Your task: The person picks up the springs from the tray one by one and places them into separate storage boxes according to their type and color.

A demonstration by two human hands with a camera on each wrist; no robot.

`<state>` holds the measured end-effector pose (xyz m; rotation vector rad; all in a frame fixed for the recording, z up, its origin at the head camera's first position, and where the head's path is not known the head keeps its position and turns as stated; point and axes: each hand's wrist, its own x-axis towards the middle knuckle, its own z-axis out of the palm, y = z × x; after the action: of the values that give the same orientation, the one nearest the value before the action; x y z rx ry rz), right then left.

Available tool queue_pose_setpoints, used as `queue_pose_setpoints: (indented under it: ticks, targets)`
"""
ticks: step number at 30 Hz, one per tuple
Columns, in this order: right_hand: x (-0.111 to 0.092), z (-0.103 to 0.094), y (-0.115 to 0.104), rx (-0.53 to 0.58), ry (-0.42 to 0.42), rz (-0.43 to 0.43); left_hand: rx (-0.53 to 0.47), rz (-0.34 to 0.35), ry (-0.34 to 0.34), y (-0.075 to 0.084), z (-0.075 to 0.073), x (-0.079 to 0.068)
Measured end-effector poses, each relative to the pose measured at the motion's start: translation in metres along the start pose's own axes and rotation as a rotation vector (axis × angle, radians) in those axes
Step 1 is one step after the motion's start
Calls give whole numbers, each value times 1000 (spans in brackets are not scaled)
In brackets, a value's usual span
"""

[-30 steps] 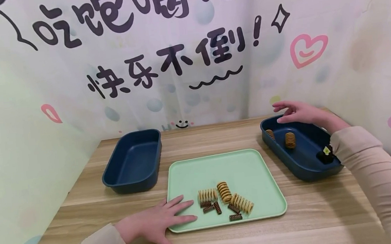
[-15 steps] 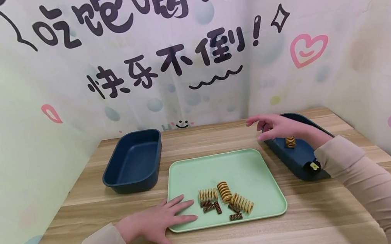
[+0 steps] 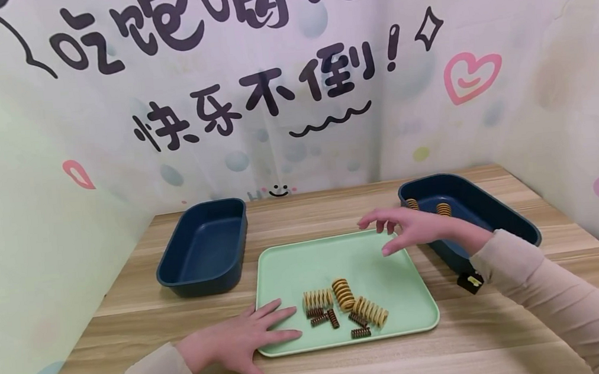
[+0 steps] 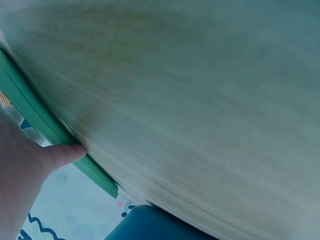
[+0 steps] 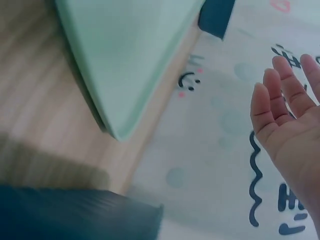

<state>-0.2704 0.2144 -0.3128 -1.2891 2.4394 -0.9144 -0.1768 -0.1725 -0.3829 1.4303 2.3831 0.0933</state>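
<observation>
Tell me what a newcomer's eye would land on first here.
Probably the big dark writing across the backdrop comes first. Next would be the pale green tray in the middle of the table, with coiled springs near its front edge. The right hand, raised empty by the tray's far right corner, likely follows.

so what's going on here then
A person's left hand rests, fingers spread, at the near left corner of a pale green rectangular tray. Their right hand hovers near its far right corner, holding nothing. On the tray lie three thick golden coil springs and several small dark brown coil springs. Two more golden springs show in the right-hand deep blue rectangular bin; a matching bin stands at left.
</observation>
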Motion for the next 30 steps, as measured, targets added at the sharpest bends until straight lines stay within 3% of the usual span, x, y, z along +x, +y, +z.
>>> queue_pose_setpoints:
  ticks: [14, 26, 30]
  targets:
    - [7, 39, -1, 24, -320, -68, 3, 1, 4, 1, 0, -1]
    - [12, 56, 0, 2, -494, -36, 3, 2, 8, 0, 1, 0]
    - [12, 60, -1, -15, -518, -22, 7, 3, 9, 0, 1, -1]
